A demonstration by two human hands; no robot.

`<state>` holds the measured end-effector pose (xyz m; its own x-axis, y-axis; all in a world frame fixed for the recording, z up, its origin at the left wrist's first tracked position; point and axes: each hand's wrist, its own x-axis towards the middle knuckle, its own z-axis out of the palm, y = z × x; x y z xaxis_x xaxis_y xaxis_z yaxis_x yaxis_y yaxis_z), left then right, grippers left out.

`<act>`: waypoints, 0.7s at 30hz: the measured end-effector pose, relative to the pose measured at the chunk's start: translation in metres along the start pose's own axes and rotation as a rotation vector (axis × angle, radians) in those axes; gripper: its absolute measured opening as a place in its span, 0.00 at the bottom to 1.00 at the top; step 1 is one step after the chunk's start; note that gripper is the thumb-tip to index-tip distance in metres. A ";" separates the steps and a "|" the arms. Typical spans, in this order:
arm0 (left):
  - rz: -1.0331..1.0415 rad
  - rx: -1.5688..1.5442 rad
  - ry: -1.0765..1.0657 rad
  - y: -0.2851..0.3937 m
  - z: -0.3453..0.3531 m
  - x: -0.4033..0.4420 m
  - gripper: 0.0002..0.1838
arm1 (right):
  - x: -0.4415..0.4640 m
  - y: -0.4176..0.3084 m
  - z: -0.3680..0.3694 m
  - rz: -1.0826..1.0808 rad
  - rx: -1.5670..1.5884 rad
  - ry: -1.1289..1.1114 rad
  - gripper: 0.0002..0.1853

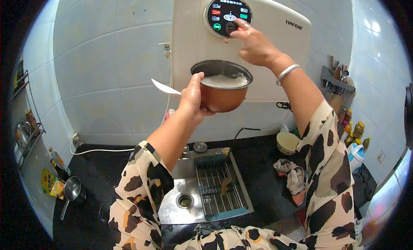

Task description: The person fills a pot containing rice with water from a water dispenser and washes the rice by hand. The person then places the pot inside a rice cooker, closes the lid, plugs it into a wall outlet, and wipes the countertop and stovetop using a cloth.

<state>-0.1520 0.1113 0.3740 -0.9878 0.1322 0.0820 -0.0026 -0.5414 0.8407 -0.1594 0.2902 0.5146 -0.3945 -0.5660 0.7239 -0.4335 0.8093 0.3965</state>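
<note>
My left hand [193, 97] grips a brown inner pot [223, 98] by its left side, thumb over the rim. The pot has a grey inside and holds whitish rice and cloudy liquid. A white paddle [163, 87] sticks out leftward beside the same hand. My right hand [254, 41] is raised in front of the round black control panel [223, 9] of a white wall-mounted water dispenser [275, 30]. One finger extends to the panel's lit icons while the others are partly bent. The pot hangs just under the panel.
Below lies a steel sink [172, 211] with a drying rack [219, 187]. The black counter [112, 172] bears a saucepan [73, 189] at left, and a bowl [287, 142] and cloth [294, 179] at right. Jars and a utensil holder [337, 82] stand farther right.
</note>
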 end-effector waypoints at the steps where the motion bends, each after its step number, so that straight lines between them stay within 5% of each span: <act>1: -0.014 0.000 -0.007 0.001 -0.001 0.000 0.34 | -0.006 0.007 0.001 0.000 -0.001 -0.002 0.23; 4: 0.011 0.022 0.011 0.002 0.003 -0.005 0.32 | -0.037 0.027 0.001 0.037 0.232 0.186 0.19; 6: 0.000 0.012 0.018 0.003 0.001 -0.007 0.31 | -0.069 0.028 0.012 0.226 0.375 0.135 0.15; 8: -0.020 0.008 0.029 0.003 -0.001 -0.015 0.31 | -0.099 0.009 0.002 0.566 0.799 -0.140 0.20; 14: -0.084 0.075 -0.046 0.007 -0.018 -0.068 0.28 | -0.168 -0.051 -0.002 0.688 1.389 -0.148 0.31; 21: -0.171 0.011 -0.003 -0.041 -0.051 -0.161 0.23 | -0.256 -0.136 -0.022 0.608 1.458 -0.301 0.39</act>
<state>-0.0012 0.0700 0.2990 -0.9727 0.2239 -0.0615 -0.1692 -0.5018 0.8483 0.0186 0.3287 0.2878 -0.8487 -0.3838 0.3638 -0.4557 0.1816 -0.8714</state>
